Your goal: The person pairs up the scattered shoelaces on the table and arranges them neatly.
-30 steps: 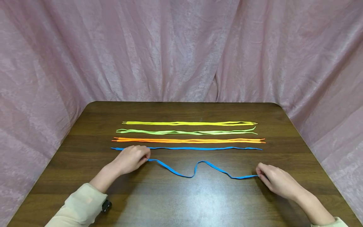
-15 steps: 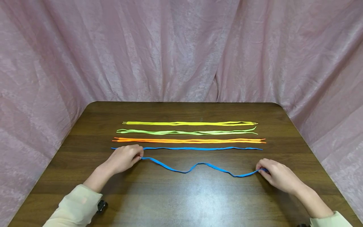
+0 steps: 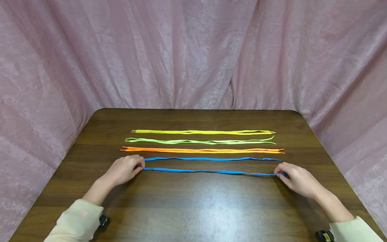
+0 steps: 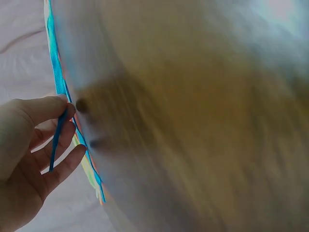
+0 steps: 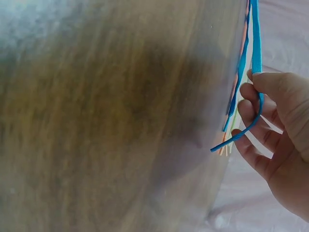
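A flat blue shoelace (image 3: pixel 193 170) runs nearly straight between the two hands. My left hand (image 3: pixel 126 169) pinches it near its left end between thumb and index finger; in the left wrist view the short tail of the lace (image 4: pixel 56 142) hangs past the fingers. At the other side my right hand (image 3: pixel 296 178) pinches it near the right end, and a curved loose tail (image 5: pixel 248 128) shows in the right wrist view. Just behind lies a second blue shoelace (image 3: pixel 211 159) on the table, its left part covered by the left hand.
Farther back on the brown wooden table (image 3: pixel 193 119) lie a pair of orange shoelaces (image 3: pixel 199 150), a light green pair (image 3: pixel 199 142) and a yellow pair (image 3: pixel 202 132), roughly parallel. A pink curtain (image 3: pixel 193 53) hangs behind the table.
The held blue shoelace has gone from wavy to nearly straight. My left hand has moved left, and my right hand has moved away from the body and slightly right.
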The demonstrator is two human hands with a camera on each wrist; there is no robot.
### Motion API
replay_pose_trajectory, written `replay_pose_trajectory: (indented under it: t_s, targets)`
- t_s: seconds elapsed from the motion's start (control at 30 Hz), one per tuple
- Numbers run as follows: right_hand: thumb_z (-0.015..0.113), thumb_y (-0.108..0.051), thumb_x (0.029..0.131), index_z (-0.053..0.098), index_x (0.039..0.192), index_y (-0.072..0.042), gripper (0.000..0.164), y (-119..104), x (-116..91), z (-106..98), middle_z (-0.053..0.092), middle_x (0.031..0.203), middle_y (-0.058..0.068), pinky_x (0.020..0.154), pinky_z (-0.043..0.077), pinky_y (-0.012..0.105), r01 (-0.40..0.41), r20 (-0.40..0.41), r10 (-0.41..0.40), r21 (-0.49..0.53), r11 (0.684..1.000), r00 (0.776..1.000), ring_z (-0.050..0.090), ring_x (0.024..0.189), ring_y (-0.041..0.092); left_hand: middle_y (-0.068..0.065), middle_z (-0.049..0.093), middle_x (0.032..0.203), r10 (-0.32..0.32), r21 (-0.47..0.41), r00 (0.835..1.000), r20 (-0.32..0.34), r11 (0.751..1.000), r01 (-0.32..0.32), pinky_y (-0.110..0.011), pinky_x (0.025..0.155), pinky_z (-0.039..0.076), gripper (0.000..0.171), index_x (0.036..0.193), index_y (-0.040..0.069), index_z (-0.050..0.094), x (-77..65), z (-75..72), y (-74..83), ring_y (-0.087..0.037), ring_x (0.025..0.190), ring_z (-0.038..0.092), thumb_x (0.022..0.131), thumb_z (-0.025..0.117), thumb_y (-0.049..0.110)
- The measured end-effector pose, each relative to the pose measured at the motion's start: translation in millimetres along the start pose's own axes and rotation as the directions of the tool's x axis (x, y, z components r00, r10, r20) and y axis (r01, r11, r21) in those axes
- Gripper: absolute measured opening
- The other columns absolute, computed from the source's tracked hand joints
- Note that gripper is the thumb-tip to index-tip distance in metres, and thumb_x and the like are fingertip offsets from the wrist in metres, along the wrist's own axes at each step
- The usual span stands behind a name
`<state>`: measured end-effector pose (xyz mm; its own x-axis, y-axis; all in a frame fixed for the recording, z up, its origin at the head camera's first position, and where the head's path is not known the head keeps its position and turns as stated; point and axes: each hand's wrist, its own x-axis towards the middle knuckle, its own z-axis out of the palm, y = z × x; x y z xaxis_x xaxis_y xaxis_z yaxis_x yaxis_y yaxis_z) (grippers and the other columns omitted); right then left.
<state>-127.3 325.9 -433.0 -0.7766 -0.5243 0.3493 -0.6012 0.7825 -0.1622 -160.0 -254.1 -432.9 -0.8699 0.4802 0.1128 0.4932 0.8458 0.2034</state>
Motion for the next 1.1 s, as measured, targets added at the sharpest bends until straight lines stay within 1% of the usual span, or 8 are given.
replay_pose_trajectory:
  t_s: [0.2, 0.37, 0.6, 0.77, 0.93, 1.1]
  targets:
    - [0.072, 0.001, 0.069, 0.058, 0.083, -0.02, 0.028, 3, 2, 2, 0.057, 0.078, -0.015, 0.056, 0.044, 0.023, -0.004, -0.001, 0.004, -0.003, 1.0, 1.0, 0.048, 0.067, -0.004, 0.011, 0.05, 0.071, -0.033, -0.002, 0.999, -0.005, 0.999, 0.033, -0.026, 0.054, 0.038, 0.02, 0.076, 0.021, 0.056, -5.9, -1.4, -9.6, -0.007, 0.062, 0.044, 0.078, 0.07, 0.009]
    - [0.071, 0.002, 0.069, 0.059, 0.083, -0.019, 0.028, 6, 2, 3, 0.058, 0.079, -0.015, 0.057, 0.045, 0.024, -0.005, -0.007, 0.005, 0.003, 1.0, 1.0, 0.05, 0.068, -0.002, 0.011, 0.049, 0.071, -0.07, -0.012, 0.997, 0.009, 0.997, 0.07, -0.026, 0.054, 0.037, 0.017, 0.077, 0.021, 0.056, -11.3, -3.7, -17.6, -0.008, 0.062, 0.044, 0.08, 0.069, 0.01]
    - [0.069, 0.004, 0.071, 0.061, 0.086, -0.018, 0.028, 12, 3, 3, 0.061, 0.081, -0.011, 0.059, 0.046, 0.027, -0.006, -0.008, 0.006, 0.005, 1.0, 1.0, 0.055, 0.072, 0.001, 0.01, 0.055, 0.074, -0.101, -0.018, 0.995, -0.007, 0.995, 0.1, -0.03, 0.055, 0.04, 0.017, 0.078, 0.022, 0.058, -16.1, -7.3, -28.1, -0.009, 0.064, 0.047, 0.08, 0.068, 0.009]
    - [0.07, 0.004, 0.07, 0.061, 0.086, -0.018, 0.028, 15, 5, 3, 0.062, 0.082, -0.01, 0.058, 0.046, 0.026, -0.014, -0.021, 0.014, -0.001, 1.0, 1.0, 0.055, 0.07, 0.001, 0.007, 0.059, 0.077, -0.118, -0.015, 0.993, -0.007, 0.993, 0.118, -0.032, 0.056, 0.043, 0.014, 0.079, 0.02, 0.06, -18.0, -11.0, -33.4, -0.011, 0.064, 0.049, 0.08, 0.068, 0.009]
    - [0.07, 0.003, 0.071, 0.061, 0.085, -0.018, 0.026, 18, 7, 2, 0.061, 0.081, -0.01, 0.056, 0.045, 0.027, -0.02, -0.023, 0.02, -0.003, 1.0, 1.0, 0.054, 0.069, 0.001, 0.006, 0.06, 0.08, -0.137, -0.011, 0.991, -0.009, 0.991, 0.137, -0.035, 0.057, 0.044, 0.013, 0.08, 0.02, 0.061, -20.0, -13.8, -39.2, -0.011, 0.064, 0.049, 0.08, 0.068, 0.009]
    - [0.07, 0.003, 0.071, 0.061, 0.084, -0.018, 0.027, 21, 10, 2, 0.06, 0.081, -0.01, 0.055, 0.044, 0.026, -0.015, -0.027, 0.014, -0.013, 1.0, 1.0, 0.05, 0.067, 0.0, 0.006, 0.061, 0.08, -0.155, -0.01, 0.988, -0.018, 0.988, 0.155, -0.037, 0.059, 0.044, 0.012, 0.08, 0.02, 0.062, -21.9, -14.7, -45.3, -0.012, 0.065, 0.051, 0.081, 0.068, 0.009]
